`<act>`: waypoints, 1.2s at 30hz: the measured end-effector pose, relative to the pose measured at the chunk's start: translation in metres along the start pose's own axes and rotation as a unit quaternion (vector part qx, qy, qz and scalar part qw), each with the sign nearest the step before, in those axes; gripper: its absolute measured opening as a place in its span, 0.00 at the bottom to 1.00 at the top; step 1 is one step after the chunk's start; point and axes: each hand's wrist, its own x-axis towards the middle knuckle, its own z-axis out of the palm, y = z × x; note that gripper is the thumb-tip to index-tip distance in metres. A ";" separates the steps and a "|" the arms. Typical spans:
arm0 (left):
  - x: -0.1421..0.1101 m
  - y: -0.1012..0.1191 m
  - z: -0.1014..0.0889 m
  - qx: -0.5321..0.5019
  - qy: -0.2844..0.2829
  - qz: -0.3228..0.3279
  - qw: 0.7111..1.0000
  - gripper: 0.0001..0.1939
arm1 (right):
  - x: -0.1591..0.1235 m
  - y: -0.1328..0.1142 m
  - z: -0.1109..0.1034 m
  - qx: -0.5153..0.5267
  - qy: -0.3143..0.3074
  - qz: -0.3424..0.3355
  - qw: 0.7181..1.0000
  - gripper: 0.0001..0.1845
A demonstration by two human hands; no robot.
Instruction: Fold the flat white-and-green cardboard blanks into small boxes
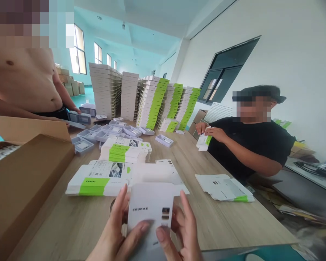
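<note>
White paperboard carton (150, 204), printed with dark lettering and a small picture panel, is held upright in the air just above the near edge of the wooden table (220, 224), between the person's two hands. The left hand (114, 232) is partly closed, its fingers curving up the carton's left edge and its thumb pressing across the lower front. The right hand (183, 226) mirrors it, partly closed, with its fingers spread behind the right edge and its thumb on the lower front face. Directly beyond the hands, a flat carton with a bright green band (97, 183) lies on the table, its white flaps reaching toward the held carton. Past it sits a low stack of green-banded cartons (125, 151), then a scatter of shallow grey-white plastic trays (105, 136). Tall columns of white cartons (105, 90) and green-striped cartons (153, 103) rise at the far end. An open brown cardboard box (24, 181) stands at the table's left side. On the right, a seated co-worker in a black T-shirt (250, 145) holds a small green-and-white carton (203, 142) in both hands, near another flattened carton (224, 188). At the far left, a shirtless person (24, 79) has one hand on a tray (78, 117).
</note>
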 end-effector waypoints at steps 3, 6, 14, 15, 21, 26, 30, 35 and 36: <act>-0.030 0.003 -0.013 0.061 -0.027 -0.034 0.997 0.39 | -0.011 -0.015 -0.016 -0.030 -0.016 -0.041 0.999 0.33; -0.033 0.000 -0.030 0.140 -0.062 -0.041 0.987 0.33 | -0.008 -0.019 -0.030 -0.051 -0.069 -0.067 0.994 0.25; -0.021 -0.030 -0.023 0.218 0.079 0.149 0.961 0.23 | 0.001 0.008 -0.035 -0.059 -0.020 -0.242 0.968 0.25; -0.021 -0.034 -0.020 0.245 0.126 0.189 0.943 0.23 | 0.001 0.011 -0.033 -0.053 -0.006 -0.263 0.963 0.24; -0.012 -0.051 -0.014 0.351 0.184 0.352 0.848 0.22 | -0.010 0.035 -0.021 -0.037 0.024 -0.263 0.964 0.23; -0.005 -0.056 -0.020 0.297 0.091 0.357 0.881 0.22 | -0.012 0.030 -0.027 0.032 0.005 -0.212 0.977 0.19; -0.002 -0.051 -0.024 0.272 0.029 0.418 0.866 0.20 | 0.028 -0.018 -0.047 0.150 -0.055 -0.108 0.981 0.25; 0.003 -0.043 -0.019 0.273 0.037 0.462 0.843 0.22 | 0.101 -0.091 -0.065 0.045 -0.313 0.010 0.949 0.23; 0.004 -0.044 -0.019 0.273 0.044 0.465 0.841 0.22 | 0.112 -0.101 -0.063 -0.010 -0.366 0.018 0.930 0.25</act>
